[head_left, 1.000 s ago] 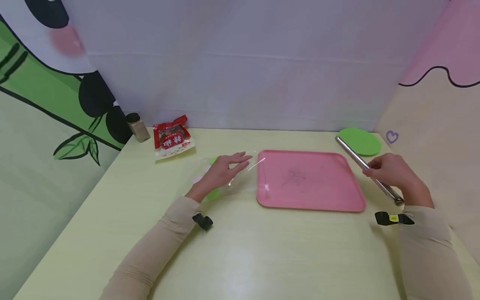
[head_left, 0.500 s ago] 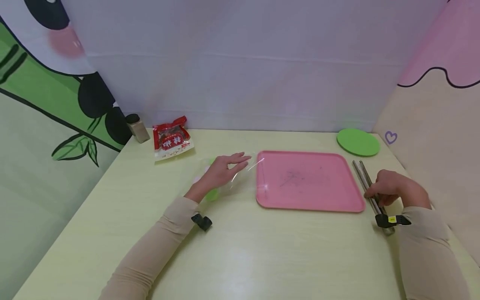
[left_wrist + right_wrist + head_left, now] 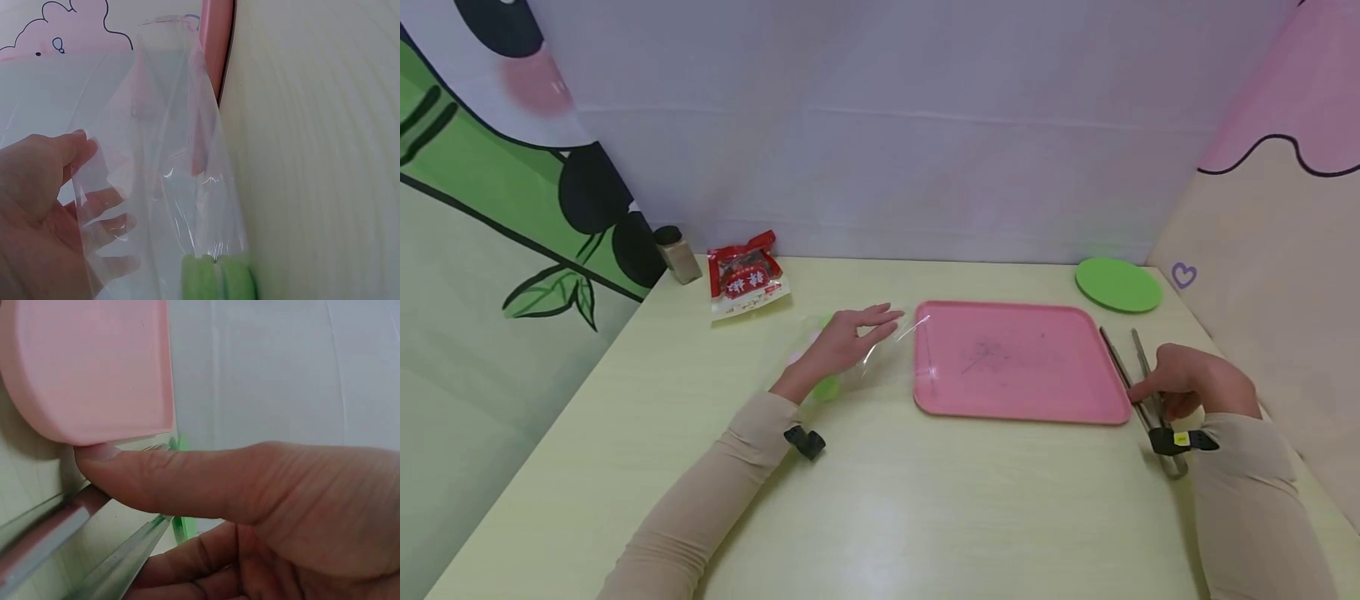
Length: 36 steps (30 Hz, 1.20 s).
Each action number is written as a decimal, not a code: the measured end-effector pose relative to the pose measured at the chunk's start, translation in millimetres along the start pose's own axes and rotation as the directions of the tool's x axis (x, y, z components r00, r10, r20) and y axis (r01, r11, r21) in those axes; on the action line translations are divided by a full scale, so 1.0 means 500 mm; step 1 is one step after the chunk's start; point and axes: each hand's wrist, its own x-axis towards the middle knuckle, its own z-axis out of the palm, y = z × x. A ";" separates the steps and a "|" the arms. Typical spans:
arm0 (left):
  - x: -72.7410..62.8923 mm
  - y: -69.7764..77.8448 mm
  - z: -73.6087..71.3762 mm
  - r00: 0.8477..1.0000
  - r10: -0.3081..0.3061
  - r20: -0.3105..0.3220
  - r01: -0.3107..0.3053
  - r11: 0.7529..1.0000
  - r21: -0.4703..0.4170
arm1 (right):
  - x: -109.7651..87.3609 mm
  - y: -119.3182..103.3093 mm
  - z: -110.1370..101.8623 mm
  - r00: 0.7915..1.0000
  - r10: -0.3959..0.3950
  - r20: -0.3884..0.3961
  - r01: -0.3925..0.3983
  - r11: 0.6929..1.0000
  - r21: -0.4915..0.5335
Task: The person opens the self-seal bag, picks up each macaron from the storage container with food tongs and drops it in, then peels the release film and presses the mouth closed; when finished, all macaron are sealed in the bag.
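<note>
My left hand (image 3: 847,340) pinches the edge of a clear plastic bag (image 3: 169,181) between thumb and index finger, its other fingers showing through the film. A rounded green piece with a pale seam (image 3: 217,278) appears at the bag's lower end; under the hand in the head view, green and lilac parts (image 3: 825,389) peek out. At the right, my right hand (image 3: 1198,383) holds metal tongs (image 3: 1170,463) low by the table, the thumb along one arm and curled fingers at the other. The tongs' arms are spread. Beside them lies a pink tray (image 3: 1022,358).
A green round disc (image 3: 1118,285) lies at the back right. At the back left are a red and white food packet (image 3: 747,277) and a small jar with a black lid (image 3: 677,254). A cloth backdrop (image 3: 895,167) rises behind the table (image 3: 925,508).
My right hand has lowered the tongs toward the table and closer to the front, beside the tray. Their arms, closed before, have spread apart. My left hand stays where it was.
</note>
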 end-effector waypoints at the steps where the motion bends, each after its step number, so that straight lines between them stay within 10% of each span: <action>1: 0.000 -0.001 0.000 1.000 -0.001 0.000 0.001 1.000 -0.001 | 0.000 0.000 0.000 1.000 0.003 -0.001 -0.003 1.000 -0.002; 13: -0.003 -0.009 0.000 1.000 0.004 -0.014 -0.004 1.000 0.007 | -0.051 -0.042 -0.035 0.993 -0.070 -0.096 0.063 0.995 -0.075; 19: -0.003 -0.005 -0.003 1.000 0.001 -0.014 -0.001 1.000 -0.007 | -0.069 -0.160 -0.009 0.919 -0.331 -0.216 0.316 0.943 -0.102; 26: -0.001 -0.001 -0.003 1.000 0.019 -0.021 -0.019 1.000 -0.013 | -0.029 -0.284 0.101 0.825 -0.528 -0.202 0.555 0.823 0.117; 36: 0.000 0.002 -0.002 1.000 0.016 -0.014 -0.016 1.000 0.024 | 0.010 -0.396 0.246 0.818 -0.575 0.007 0.506 0.727 0.464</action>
